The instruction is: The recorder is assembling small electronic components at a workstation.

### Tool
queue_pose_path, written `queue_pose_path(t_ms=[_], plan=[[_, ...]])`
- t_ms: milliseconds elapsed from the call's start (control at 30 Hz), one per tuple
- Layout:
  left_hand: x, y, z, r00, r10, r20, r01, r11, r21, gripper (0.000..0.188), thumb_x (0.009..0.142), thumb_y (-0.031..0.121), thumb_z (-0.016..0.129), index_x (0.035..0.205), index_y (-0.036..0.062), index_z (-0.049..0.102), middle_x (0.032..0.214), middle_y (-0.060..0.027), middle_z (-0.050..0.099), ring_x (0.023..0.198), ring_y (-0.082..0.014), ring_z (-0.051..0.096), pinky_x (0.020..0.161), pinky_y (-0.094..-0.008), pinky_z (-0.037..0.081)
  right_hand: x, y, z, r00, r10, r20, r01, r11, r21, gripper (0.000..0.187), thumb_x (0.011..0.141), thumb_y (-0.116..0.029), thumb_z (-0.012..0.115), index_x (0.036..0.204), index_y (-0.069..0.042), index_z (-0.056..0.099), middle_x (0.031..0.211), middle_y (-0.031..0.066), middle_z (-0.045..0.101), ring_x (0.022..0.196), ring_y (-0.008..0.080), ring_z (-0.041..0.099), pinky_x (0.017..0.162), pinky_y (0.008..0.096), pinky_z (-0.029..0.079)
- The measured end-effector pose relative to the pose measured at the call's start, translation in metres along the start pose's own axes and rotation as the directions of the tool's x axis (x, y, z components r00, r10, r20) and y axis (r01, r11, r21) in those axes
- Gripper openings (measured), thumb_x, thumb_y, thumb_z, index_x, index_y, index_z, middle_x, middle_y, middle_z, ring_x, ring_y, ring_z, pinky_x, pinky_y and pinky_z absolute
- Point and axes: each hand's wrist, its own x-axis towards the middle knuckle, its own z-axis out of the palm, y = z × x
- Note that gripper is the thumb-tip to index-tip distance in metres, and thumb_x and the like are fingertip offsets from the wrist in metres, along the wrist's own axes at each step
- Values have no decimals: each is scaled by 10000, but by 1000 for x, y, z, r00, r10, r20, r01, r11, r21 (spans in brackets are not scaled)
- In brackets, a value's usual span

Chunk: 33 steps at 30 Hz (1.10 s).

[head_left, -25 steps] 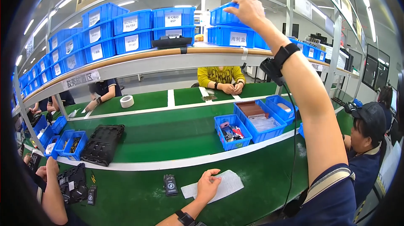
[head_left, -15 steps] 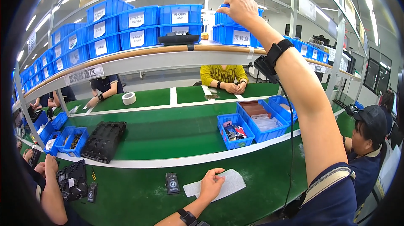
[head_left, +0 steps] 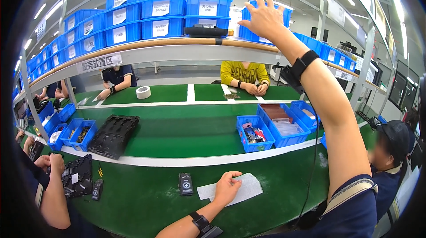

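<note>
My right hand [head_left: 266, 19] is raised to the shelf, fingers spread and holding nothing, in front of a blue plastic bin [head_left: 285, 16]. Whether any fingertip touches the bin, I cannot tell. Down on the green work surface, my left hand [head_left: 227, 188] rests over a white cloth [head_left: 251, 188]. Its fingers are loosely curled with a gap between thumb and forefinger, and nothing shows in it. Left of the cloth lies a small black rectangular battery pack [head_left: 186, 184].
Labelled blue bins [head_left: 162, 28] line the shelf [head_left: 155, 51], beside a black plastic part [head_left: 206, 31]. Across the bench stand a small-parts bin [head_left: 254, 135] and a black moulded tray [head_left: 114, 136]. A cable [head_left: 315, 158] hangs from my right wrist. Co-workers sit on both sides and opposite.
My right hand has let go of the bin's top edge and spread its fingers. My left hand stays over the cloth. The whole view has shifted slightly.
</note>
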Motion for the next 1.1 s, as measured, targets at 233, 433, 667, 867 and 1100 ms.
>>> queue_pose_path(t_ms=[233, 433, 667, 867, 1100], plan=[[0, -5, -2, 1000, -15, 16, 14, 1000, 20, 255, 760, 96, 624, 1013, 69, 597, 965, -36, 576, 769, -111, 558, 666, -248, 449, -8, 8, 10, 970, 108, 217, -85, 990, -112, 536, 801, -493, 547, 1260, -227, 471, 1311, 103, 395, 1209, 319, 369, 898, 611, 312], [1, 0, 2, 1000, 0, 27, -1, 999, 41, 250, 763, 94, 618, 1011, 68, 597, 936, -33, 581, 760, -113, 554, 677, -252, 455, -41, 22, 3, 990, 34, -140, -26, 998, 55, 553, 780, -495, 567, 1248, -216, 471, 1312, 106, 410, 1171, 333, 398, 879, 560, 334], [2, -17, 1, 999, -34, 4, 34, 998, -51, 252, 757, 115, 628, 1003, 71, 602, 941, -54, 591, 734, -131, 577, 661, -267, 463, -212, -44, -97, 991, -135, -14, 87, 552, 829, 245, 694, -78, 659, 923, -59, 574, 762, 103, 593, 639, 252, 586, 539, 348, 463], [5, -11, -4, 985, -168, 42, 171, 910, -376, 260, 796, 103, 614, 1041, 29, 573, 958, -13, 582, 766, -70, 539, 671, -222, 437, -359, -83, -123, 541, -410, 734, -840, -222, 495, 79, 851, -110, 590, 855, -31, 586, 503, -70, 399, 436, 25, 344, 401, 205, 252], [-3, 21, -27, 883, -396, 253, 459, 844, -279, 240, 805, 81, 602, 1040, 71, 555, 974, -4, 572, 812, -89, 558, 692, -227, 429, -386, -106, -65, 365, -361, 858, -848, -510, 145, 132, 867, -111, 555, 965, -21, 554, 594, -29, 478, 470, 49, 419, 431, 206, 351]])
